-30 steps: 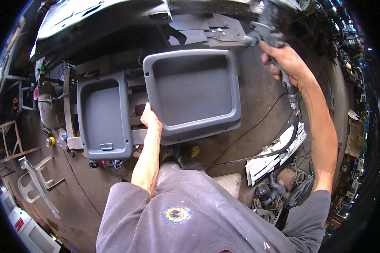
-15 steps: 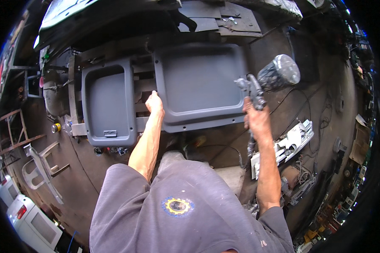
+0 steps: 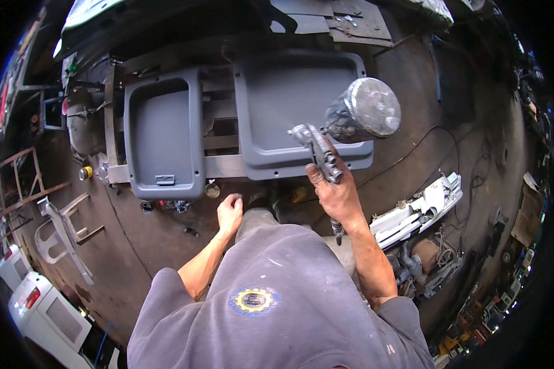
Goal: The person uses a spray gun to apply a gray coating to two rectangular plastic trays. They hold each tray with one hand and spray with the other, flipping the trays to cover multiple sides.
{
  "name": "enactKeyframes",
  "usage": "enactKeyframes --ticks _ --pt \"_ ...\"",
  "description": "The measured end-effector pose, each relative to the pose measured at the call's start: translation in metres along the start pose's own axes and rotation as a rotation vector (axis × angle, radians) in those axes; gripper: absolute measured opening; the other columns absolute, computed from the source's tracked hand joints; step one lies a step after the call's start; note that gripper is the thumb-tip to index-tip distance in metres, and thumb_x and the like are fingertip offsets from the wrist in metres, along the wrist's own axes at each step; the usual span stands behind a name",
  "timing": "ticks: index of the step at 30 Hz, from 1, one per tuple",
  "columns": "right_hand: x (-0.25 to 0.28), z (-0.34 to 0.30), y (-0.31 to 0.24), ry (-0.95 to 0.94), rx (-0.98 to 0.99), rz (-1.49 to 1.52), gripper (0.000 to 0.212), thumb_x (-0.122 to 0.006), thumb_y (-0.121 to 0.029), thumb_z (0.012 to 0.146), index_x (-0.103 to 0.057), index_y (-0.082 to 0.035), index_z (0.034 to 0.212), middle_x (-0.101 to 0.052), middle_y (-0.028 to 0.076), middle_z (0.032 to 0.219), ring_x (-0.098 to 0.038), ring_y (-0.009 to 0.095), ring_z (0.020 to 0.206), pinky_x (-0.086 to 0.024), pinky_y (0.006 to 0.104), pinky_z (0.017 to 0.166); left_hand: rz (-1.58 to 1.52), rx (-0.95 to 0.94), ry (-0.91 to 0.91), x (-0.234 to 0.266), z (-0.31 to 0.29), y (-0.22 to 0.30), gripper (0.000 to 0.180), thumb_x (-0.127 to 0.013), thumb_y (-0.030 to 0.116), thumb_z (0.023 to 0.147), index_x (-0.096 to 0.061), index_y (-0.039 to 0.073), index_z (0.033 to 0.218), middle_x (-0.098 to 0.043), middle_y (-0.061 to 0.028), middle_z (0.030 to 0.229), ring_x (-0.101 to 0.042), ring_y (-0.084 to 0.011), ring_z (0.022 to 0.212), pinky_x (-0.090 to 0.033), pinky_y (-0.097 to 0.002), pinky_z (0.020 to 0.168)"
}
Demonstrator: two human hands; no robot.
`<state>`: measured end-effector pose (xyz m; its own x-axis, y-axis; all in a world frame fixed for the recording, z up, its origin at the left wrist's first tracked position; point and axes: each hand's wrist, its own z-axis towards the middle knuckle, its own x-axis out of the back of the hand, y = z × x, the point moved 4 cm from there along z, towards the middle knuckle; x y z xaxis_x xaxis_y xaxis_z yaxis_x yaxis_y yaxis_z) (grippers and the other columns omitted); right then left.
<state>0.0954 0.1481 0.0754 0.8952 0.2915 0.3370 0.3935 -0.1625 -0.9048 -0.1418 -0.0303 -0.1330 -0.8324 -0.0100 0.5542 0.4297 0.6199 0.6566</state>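
Note:
My right hand is wrapped round the grip of a spray gun. Its paint-smeared cup tilts up to the right, and its nozzle points left over the larger grey panel. That panel is a shallow tray-like moulding with a raised rim, and its lower right part is partly hidden by the gun. A smaller grey panel with a recessed middle lies to its left. My left hand hangs below the gap between the panels, fingers curled in and touching neither; nothing shows in it.
Both panels rest on a slatted metal stand. A white car part lies on the floor at the right, near a hose. A metal frame piece and a small yellow can are at the left.
My right hand has swung the spray gun left, from the larger panel's right edge to over its lower part. My left hand has drawn back toward my body, away from the panels.

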Motion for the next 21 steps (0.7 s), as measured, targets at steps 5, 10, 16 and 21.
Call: enactKeyframes --ticks 5,10,16,21 --pt "0.053 -0.024 0.036 0.227 -0.267 -0.018 0.045 -0.063 -0.042 0.092 -0.048 -0.009 0.118 -0.056 0.006 0.094 -0.054 0.016 0.079 -0.044 0.029 0.065 0.163 0.229 -0.14 -0.008 -0.019 -0.082 0.024 -0.062 0.02 0.083 -0.073 0.005 0.098 -0.071 -0.0171 0.09 -0.069 -0.0288 0.087 -0.052 -0.0372 0.082" --pt "0.098 -0.049 0.05 0.509 -0.374 0.085 0.039 -0.065 -0.044 0.091 -0.055 -0.007 0.089 -0.05 -0.003 0.068 -0.046 0.005 0.047 -0.038 0.022 0.037 0.208 0.408 -0.33 -0.002 -0.012 -0.122 0.023 -0.066 0.022 0.08 -0.074 0.006 0.095 -0.072 -0.0158 0.09 -0.07 -0.0273 0.088 -0.052 -0.0361 0.082" --pt "0.081 -0.06 0.073 0.421 -0.38 -0.042 0.048 -0.063 -0.034 0.094 -0.045 -0.008 0.131 -0.056 0.009 0.11 -0.053 0.018 0.097 -0.042 0.0304 0.081 0.221 0.178 -0.428 -0.011 -0.008 -0.054 0.027 -0.064 0.024 0.082 -0.072 0.006 0.101 -0.071 -0.0171 0.098 -0.069 -0.0279 0.091 -0.052 -0.037 0.084" --pt "0.022 -0.063 0.042 0.152 -0.252 -0.02 0.06 -0.062 -0.036 0.094 -0.041 -0.01 0.143 -0.053 0.018 0.137 -0.05 0.029 0.129 -0.041 0.0375 0.103 -0.164 -0.02 -0.761 -0.032 -0.045 0.111 0.038 -0.063 0.023 0.088 -0.064 0.0 0.118 -0.07 -0.0138 0.105 -0.065 -0.0198 0.095 -0.051 -0.0345 0.086"
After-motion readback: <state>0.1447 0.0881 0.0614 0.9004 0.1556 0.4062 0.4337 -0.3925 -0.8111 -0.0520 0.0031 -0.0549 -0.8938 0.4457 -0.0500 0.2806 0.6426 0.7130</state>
